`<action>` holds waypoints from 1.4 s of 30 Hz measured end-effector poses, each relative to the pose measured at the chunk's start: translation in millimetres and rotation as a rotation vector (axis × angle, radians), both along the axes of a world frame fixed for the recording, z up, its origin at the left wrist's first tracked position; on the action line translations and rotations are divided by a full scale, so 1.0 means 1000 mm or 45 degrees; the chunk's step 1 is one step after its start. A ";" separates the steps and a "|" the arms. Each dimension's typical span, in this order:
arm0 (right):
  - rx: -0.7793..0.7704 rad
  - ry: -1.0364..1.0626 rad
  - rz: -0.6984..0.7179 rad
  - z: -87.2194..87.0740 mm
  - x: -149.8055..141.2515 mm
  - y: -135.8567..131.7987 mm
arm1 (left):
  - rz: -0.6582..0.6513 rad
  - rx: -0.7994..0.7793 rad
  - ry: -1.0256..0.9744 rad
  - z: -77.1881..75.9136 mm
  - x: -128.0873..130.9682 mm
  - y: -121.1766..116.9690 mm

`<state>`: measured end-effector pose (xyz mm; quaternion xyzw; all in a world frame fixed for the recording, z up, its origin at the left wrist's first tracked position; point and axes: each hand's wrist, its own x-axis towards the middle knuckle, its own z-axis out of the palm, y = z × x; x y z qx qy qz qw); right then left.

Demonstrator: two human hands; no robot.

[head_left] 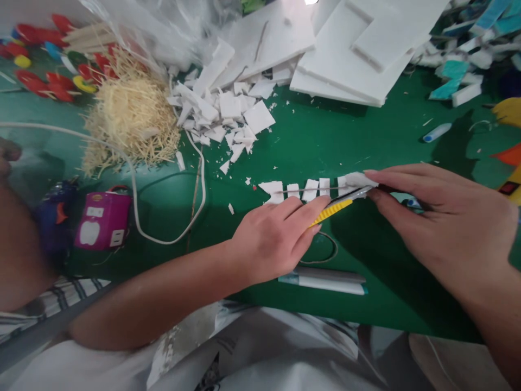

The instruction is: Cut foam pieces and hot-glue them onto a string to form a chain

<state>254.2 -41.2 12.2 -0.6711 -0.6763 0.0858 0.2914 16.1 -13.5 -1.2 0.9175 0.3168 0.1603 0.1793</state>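
My left hand [277, 236] is closed around a yellow utility knife [336, 209], its blade angled up to the right. A row of small white foam pieces [311, 189] runs just beyond that hand, with a thin dark stick or wire along them. At the row's right end my right hand [443, 217] pinches a white foam piece [356, 180] between thumb and fingers. The knife's blade lies close against that piece; whether it cuts in, I cannot tell. Below my left hand are a ring-shaped band [334, 252] and a white-and-grey marker-like stick [329, 282].
White foam scraps [230, 111] and foam sheets [345, 65] lie at the back, beside a heap of thin wooden sticks [130, 111]. A white cable [134, 206] loops near a magenta power box [103, 220]. Another person's arm [20, 233] is at left.
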 end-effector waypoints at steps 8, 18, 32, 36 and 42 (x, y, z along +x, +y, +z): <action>-0.116 0.248 -0.089 0.001 0.002 -0.002 | 0.007 -0.037 0.036 -0.002 -0.001 0.000; 0.050 -0.068 0.030 0.001 0.002 -0.002 | -0.020 -0.026 0.019 -0.002 -0.001 0.001; 0.094 -0.099 0.057 0.002 -0.001 -0.003 | -0.009 -0.007 -0.009 -0.002 -0.002 0.001; 0.050 -0.061 0.083 0.000 0.000 -0.002 | -0.005 0.006 -0.004 -0.003 0.000 0.001; -0.111 0.403 -0.018 -0.003 0.005 0.000 | -0.014 0.009 -0.036 -0.004 -0.001 0.001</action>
